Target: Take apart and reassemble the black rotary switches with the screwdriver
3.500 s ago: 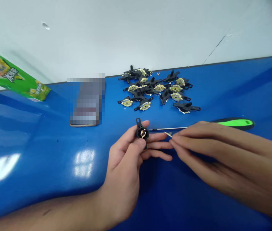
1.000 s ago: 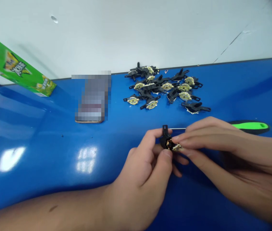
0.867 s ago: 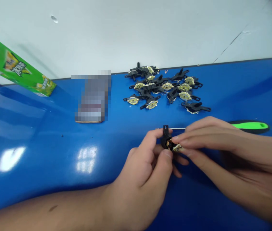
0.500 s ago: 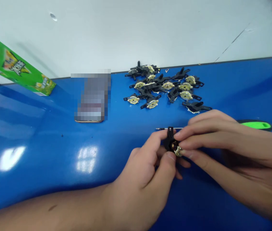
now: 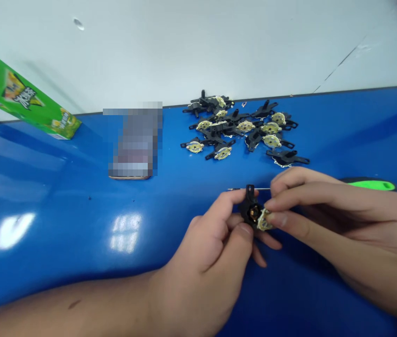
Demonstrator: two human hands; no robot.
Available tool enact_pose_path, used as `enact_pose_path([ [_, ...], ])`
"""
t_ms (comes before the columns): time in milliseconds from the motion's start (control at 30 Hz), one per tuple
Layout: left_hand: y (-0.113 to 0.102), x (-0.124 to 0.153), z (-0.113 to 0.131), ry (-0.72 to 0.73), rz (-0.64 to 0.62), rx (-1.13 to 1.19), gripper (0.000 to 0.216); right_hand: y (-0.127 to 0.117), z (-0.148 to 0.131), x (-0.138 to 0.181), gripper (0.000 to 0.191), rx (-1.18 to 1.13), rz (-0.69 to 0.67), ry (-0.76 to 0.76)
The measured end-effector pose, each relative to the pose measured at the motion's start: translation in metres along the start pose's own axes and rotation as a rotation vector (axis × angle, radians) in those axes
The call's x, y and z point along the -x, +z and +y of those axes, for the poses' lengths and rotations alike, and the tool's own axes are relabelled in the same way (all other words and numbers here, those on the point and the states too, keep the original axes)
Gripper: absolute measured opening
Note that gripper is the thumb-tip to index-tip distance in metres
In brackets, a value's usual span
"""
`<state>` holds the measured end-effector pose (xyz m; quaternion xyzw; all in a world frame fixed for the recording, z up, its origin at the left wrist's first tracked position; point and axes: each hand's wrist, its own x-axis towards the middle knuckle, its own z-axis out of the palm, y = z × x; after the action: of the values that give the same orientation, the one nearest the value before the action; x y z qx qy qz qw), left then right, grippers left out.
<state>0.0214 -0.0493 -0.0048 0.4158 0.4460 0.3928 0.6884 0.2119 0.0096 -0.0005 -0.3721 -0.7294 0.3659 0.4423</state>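
Note:
My left hand (image 5: 219,248) is closed on a black plastic housing (image 5: 250,193) with a slotted tab pointing up. Copper-coloured parts show inside the housing's round opening. Between thumb and fingers, my right hand (image 5: 310,206) pinches a pale yellow and metal disc plate (image 5: 264,220), tilted at the right edge of that opening. Whether the plate still touches the housing I cannot tell. Behind the hands lies a screwdriver with a green and black handle (image 5: 373,186); its thin shaft is partly hidden by my right fingers.
Several similar black housings with yellowish plates (image 5: 222,153) lie in a group toward the wall. A pixelated phone-like object (image 5: 137,145) lies left of them. At the far left stands a green drink carton (image 5: 26,98). All rest on a glossy blue table (image 5: 61,224) against a white wall.
My right hand has drawn slightly right and turned the disc plate, so more of its face and more of the housing's copper-coloured inside show. My left hand has barely moved.

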Motion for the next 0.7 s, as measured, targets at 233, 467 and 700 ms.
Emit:
enact_pose_path([
  [233,-0.002,0.003,-0.004,0.014,0.012,-0.068,0.031,0.003,0.002,0.001,0.009,-0.056,0.023,0.075],
  [467,-0.003,0.004,-0.011,0.043,0.005,-0.037,0.033,0.003,0.003,0.012,0.013,-0.092,0.046,0.178],
  [700,-0.005,0.005,-0.013,0.069,-0.004,-0.074,0.033,0.007,-0.001,0.01,0.011,-0.099,0.078,0.272],
])
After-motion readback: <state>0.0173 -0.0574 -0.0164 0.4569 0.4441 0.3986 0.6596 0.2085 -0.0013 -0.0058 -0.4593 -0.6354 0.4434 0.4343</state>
